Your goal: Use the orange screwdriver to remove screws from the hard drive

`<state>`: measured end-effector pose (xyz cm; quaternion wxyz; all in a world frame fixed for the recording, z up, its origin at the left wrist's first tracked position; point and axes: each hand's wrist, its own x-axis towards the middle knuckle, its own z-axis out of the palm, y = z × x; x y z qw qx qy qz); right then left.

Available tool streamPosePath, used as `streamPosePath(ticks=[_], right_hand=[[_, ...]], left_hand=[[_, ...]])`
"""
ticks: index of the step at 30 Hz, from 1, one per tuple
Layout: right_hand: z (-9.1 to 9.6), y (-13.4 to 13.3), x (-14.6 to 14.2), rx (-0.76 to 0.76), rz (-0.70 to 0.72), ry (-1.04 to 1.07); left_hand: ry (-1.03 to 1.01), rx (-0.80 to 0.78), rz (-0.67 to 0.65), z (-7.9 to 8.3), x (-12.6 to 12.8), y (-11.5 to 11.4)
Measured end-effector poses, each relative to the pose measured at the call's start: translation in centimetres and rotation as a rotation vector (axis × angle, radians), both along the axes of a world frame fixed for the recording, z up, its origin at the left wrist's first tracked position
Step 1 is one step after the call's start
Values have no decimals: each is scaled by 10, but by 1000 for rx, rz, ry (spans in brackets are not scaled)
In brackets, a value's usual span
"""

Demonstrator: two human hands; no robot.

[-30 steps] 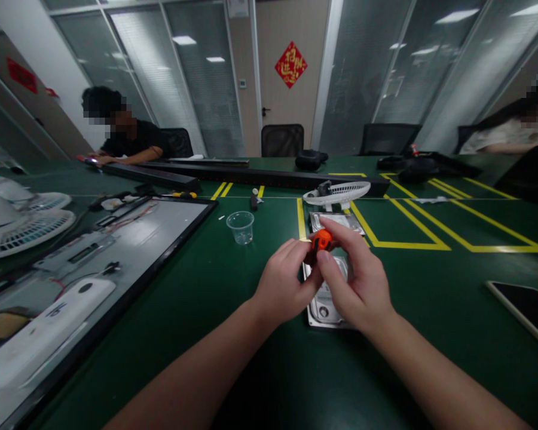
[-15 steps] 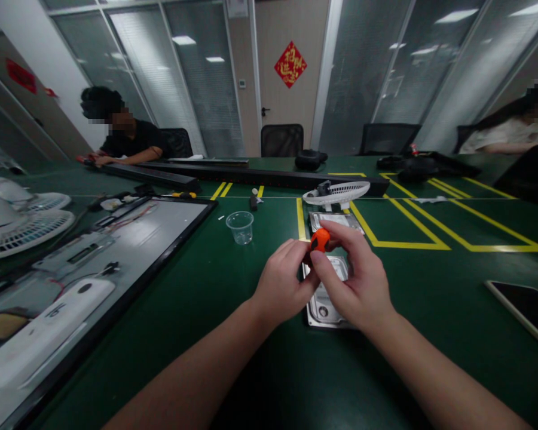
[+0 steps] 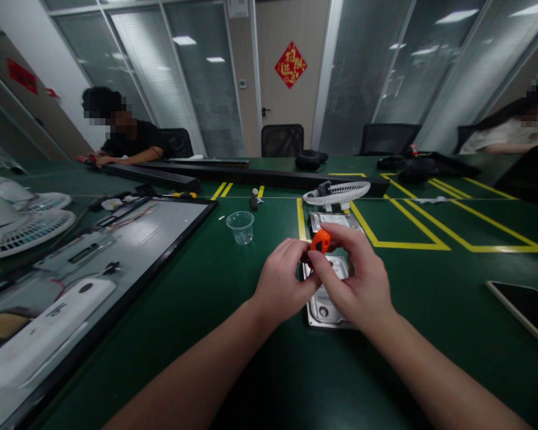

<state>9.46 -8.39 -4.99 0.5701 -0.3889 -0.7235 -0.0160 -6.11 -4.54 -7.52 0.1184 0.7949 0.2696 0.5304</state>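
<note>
My right hand point(image 3: 358, 278) pinches the orange and black handle of a screwdriver point(image 3: 320, 240) between thumb and fingers, its butt end up. Closed around the lower part of the same screwdriver is my left hand point(image 3: 283, 280); its fingertips and the tip of the tool are hidden. Directly below both hands lies a silver hard drive point(image 3: 325, 313), flat on the green table and partly covered by my right hand. A second hard drive point(image 3: 334, 221) rests just beyond my fingers.
Left of my hands stands a clear plastic cup point(image 3: 241, 228). A large opened panel point(image 3: 161, 230) with a white device point(image 3: 49, 328) covers the left side. White fan parts point(image 3: 341, 192) lie behind the drives, a phone point(image 3: 526, 307) at right. Two people sit across the table.
The orange handle has turned between my right fingers, so its black patch now faces right. My right thumb and fingers have shifted slightly; my left hand stays almost still.
</note>
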Motion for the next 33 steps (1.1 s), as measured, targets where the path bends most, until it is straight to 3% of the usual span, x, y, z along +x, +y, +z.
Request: streamPosePath(ticks=[9,15,26,33], right_hand=[[0,-3,3,-24,83,-15],[0,-1,1,3,35,-2],[-1,-3,4,-25,72,8],[1,-1,1,-4,27,7]], left_hand=[[29,36,-66,2,1,0],[-21,16,-15,2,1,-1],[12,22,-73,4,2,-1],[-34,-7,-34,2,1,-2]])
